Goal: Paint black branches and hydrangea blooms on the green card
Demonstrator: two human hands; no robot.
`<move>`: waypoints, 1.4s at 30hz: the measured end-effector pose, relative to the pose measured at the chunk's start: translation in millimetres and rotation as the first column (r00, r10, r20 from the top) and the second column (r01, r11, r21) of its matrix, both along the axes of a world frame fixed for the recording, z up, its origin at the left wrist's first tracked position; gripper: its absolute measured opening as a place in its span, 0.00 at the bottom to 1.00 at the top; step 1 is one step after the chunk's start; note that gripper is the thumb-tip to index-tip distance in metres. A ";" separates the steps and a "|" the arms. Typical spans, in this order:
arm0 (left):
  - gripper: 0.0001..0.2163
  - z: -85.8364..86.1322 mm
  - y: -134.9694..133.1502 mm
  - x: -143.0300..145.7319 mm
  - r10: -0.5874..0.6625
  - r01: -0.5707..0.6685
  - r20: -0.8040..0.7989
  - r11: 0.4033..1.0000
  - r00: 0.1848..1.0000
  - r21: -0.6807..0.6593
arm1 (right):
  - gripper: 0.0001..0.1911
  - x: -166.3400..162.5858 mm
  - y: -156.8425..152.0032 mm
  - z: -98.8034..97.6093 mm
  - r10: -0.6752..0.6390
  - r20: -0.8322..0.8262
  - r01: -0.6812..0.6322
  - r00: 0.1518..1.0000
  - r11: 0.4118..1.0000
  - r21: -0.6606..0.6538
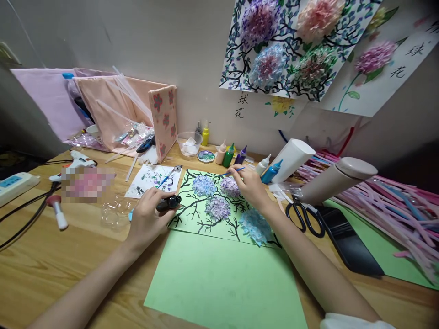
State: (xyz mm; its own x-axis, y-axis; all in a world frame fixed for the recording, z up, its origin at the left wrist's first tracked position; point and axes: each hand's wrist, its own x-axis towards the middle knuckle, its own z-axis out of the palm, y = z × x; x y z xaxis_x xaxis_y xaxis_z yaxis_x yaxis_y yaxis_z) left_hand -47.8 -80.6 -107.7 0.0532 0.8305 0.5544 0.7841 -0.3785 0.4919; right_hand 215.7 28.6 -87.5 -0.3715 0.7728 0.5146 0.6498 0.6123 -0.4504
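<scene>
My left hand (148,214) is closed around a small black paint bottle (168,203), tipped on its side with its mouth to the right, at the left edge of a green sheet (195,214). On that sheet are painted black branches and several ruffled flowers, among them a lilac flower (218,209) and a light blue flower (255,226). Over the sheet's upper right, my right hand (251,188) pinches a thin blue paintbrush (233,172). The brush points left, above a purple flower (230,186) partly covered by my hand. Whether its tip touches the sheet I cannot tell.
Paint bottles (228,155) and a clear bowl (189,144) line the back. Right lie black scissors (305,217), a tumbler (338,180) and pink strips (373,201). Left are a paint-marked paper (152,180) with another brush (168,177), a glue gun (73,164) and cables.
</scene>
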 end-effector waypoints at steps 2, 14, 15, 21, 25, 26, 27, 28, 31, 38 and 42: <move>0.10 0.1 -0.1 -0.1 -0.001 0.001 0.001 1.000 1.000 -0.002 | 0.15 -0.1 0.5 -1.6 0.000 0.001 0.000 1.000 1.000 -0.010; 0.10 0.1 0.6 -0.1 0.005 -0.005 -0.007 1.000 1.000 0.010 | 0.15 -0.1 4.0 -7.3 0.005 -0.013 -0.005 1.000 1.000 -0.014; 0.10 0.3 0.7 0.0 0.005 -0.005 -0.008 1.000 1.000 0.011 | 0.15 -0.2 4.0 -7.4 0.007 -0.011 -0.007 1.000 1.000 -0.015; 0.09 0.6 1.2 0.9 0.010 -0.010 -0.010 1.000 1.000 0.013 | 0.16 -0.4 3.5 -4.8 0.013 -0.007 -0.013 1.000 1.000 -0.027; 0.09 -0.1 0.5 0.5 0.008 -0.008 -0.009 1.000 1.000 0.007 | 0.17 -0.8 1.7 -3.0 0.007 -0.005 -0.007 1.000 1.000 -0.024; 0.09 -0.1 0.2 0.2 0.007 -0.007 -0.009 1.000 1.000 0.008 | 0.17 -0.9 1.2 -2.8 0.007 -0.005 -0.008 1.000 1.000 -0.026; 0.09 -0.1 0.0 -0.1 0.006 -0.005 -0.009 1.000 1.000 0.008 | 0.17 -1.1 0.7 -2.6 0.008 -0.006 -0.008 1.000 1.000 -0.028; 0.10 0.0 -0.1 -0.4 0.005 -0.005 -0.008 1.000 1.000 0.009 | 0.17 -1.3 0.3 -2.4 0.009 -0.007 -0.009 1.000 0.999 -0.031; 0.10 0.3 0.1 -0.9 0.004 -0.003 -0.007 1.000 1.000 0.010 | 0.18 -1.2 -0.5 -1.5 0.010 -0.010 -0.011 1.000 0.999 -0.036; 0.09 1.4 0.6 0.6 -0.002 0.003 -0.010 1.000 1.000 0.016 | 0.18 1.9 2.1 -2.6 -0.008 -0.052 0.009 0.999 1.000 0.011; 0.10 1.1 0.2 0.3 -0.002 0.002 -0.013 1.000 1.000 0.003 | 0.18 1.4 3.0 -6.8 0.017 -0.047 -0.016 0.999 1.000 0.015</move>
